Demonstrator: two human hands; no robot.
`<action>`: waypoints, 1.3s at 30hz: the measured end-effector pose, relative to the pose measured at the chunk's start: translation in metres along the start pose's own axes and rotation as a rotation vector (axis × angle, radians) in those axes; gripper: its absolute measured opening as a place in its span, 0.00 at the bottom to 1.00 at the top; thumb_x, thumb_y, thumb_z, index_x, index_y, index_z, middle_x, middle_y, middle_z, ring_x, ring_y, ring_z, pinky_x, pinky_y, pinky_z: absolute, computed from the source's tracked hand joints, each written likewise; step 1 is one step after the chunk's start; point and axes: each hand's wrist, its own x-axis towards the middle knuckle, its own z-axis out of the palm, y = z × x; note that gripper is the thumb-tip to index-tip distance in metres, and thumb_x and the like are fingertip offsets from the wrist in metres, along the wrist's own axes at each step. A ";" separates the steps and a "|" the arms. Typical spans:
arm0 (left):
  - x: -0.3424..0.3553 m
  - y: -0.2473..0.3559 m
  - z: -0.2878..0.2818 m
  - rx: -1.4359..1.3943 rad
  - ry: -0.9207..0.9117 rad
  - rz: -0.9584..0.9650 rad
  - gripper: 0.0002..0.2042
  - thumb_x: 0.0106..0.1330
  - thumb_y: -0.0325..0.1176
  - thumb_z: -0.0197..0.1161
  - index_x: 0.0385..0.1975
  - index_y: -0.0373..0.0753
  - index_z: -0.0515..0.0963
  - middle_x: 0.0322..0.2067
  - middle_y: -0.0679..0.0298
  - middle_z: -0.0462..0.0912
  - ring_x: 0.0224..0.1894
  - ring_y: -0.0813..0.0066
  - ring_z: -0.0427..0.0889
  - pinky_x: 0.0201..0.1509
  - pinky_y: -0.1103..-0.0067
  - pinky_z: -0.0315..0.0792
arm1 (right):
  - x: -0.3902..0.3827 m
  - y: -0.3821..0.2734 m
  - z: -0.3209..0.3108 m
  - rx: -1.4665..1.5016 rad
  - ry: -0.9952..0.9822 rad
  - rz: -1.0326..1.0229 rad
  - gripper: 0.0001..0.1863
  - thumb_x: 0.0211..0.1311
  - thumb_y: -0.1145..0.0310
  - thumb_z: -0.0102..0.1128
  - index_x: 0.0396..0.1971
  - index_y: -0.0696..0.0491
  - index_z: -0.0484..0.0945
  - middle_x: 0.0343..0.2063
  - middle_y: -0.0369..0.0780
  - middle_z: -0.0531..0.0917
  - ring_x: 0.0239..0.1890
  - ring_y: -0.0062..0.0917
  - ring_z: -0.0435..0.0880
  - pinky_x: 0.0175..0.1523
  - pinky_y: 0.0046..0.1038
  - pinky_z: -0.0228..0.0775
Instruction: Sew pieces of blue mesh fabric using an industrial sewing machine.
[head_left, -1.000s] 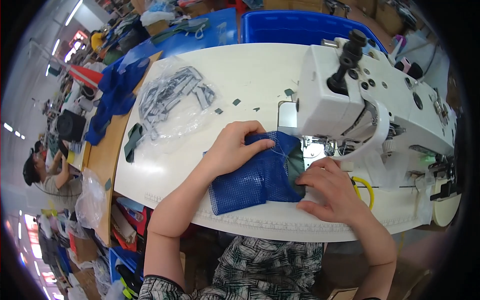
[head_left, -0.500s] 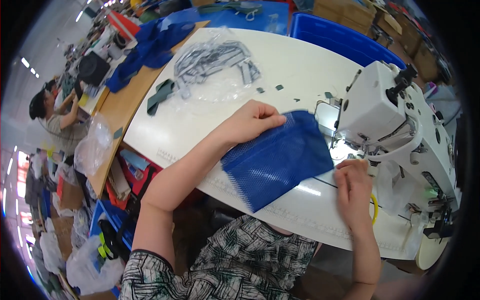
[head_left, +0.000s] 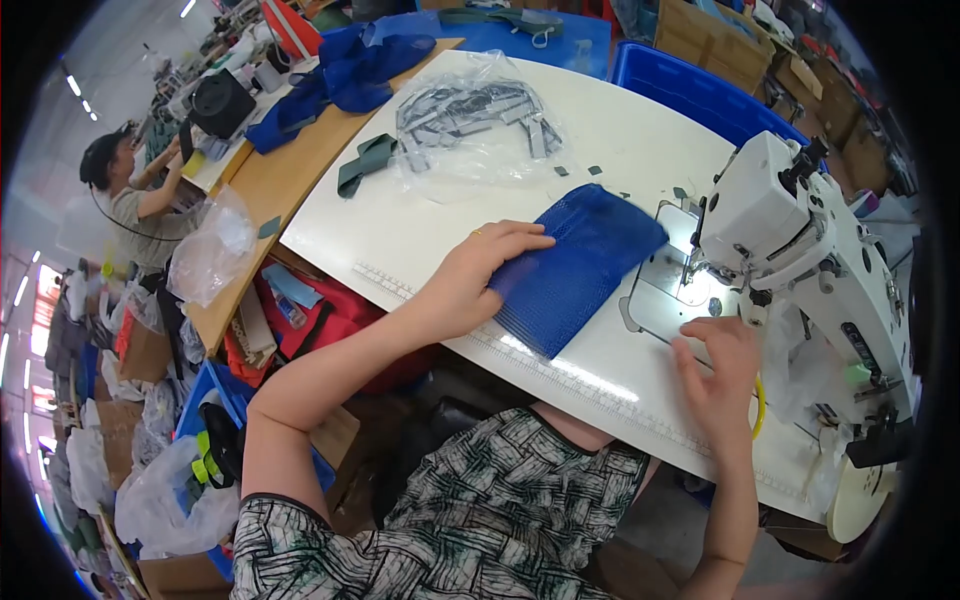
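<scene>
A piece of blue mesh fabric (head_left: 585, 265) lies on the white sewing table (head_left: 360, 240), left of the sewing machine (head_left: 765, 205). My left hand (head_left: 470, 278) is at its left edge, fingers stretched over the edge and thumb apart below; it is open, touching the cloth without a visible grip. Open and empty, my right hand (head_left: 722, 375) hovers at the front of the machine's metal plate (head_left: 665, 300), thumb and fingers apart. The lit needle area is just beyond it, with no cloth under it.
A clear plastic bag of grey strips (head_left: 475, 115) lies at the back, beside a folded dark green strip (head_left: 367, 165). Small green scraps (head_left: 595, 170) dot the table. Behind stands a blue bin (head_left: 700, 90). Another person (head_left: 135, 190) works at far left.
The blue mesh fabric has moved away from the needle and now lies flatter on the table. My left hand has loosened from its top edge and shifted to its left edge; my right fingers have spread.
</scene>
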 end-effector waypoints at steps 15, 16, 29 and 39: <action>0.009 0.076 0.012 -0.001 0.447 0.000 0.45 0.50 0.14 0.51 0.77 0.43 0.63 0.73 0.45 0.61 0.72 0.42 0.62 0.78 0.58 0.54 | 0.017 -0.074 0.055 0.249 0.171 0.207 0.36 0.50 0.81 0.54 0.66 0.59 0.72 0.51 0.53 0.85 0.46 0.47 0.88 0.53 0.41 0.80; 0.005 0.079 0.001 0.003 0.445 0.001 0.45 0.50 0.14 0.51 0.77 0.43 0.63 0.73 0.45 0.61 0.72 0.42 0.62 0.78 0.58 0.54 | 0.017 -0.084 0.061 0.227 0.211 0.151 0.35 0.47 0.82 0.51 0.63 0.58 0.75 0.48 0.53 0.86 0.44 0.47 0.88 0.52 0.41 0.80; 0.028 0.065 -0.014 -0.482 -0.175 -0.106 0.57 0.49 0.49 0.87 0.77 0.35 0.60 0.70 0.51 0.71 0.71 0.63 0.71 0.75 0.68 0.63 | 0.025 -0.078 0.014 1.449 -0.358 0.754 0.15 0.76 0.74 0.49 0.55 0.66 0.76 0.43 0.51 0.88 0.39 0.36 0.92 0.49 0.30 0.86; 0.049 0.048 -0.003 -0.572 -0.254 -0.452 0.27 0.57 0.44 0.84 0.49 0.29 0.86 0.37 0.58 0.91 0.39 0.75 0.88 0.48 0.77 0.82 | 0.014 -0.051 0.011 1.412 -0.443 0.686 0.21 0.70 0.72 0.64 0.59 0.63 0.74 0.38 0.45 0.90 0.36 0.24 0.90 0.44 0.25 0.84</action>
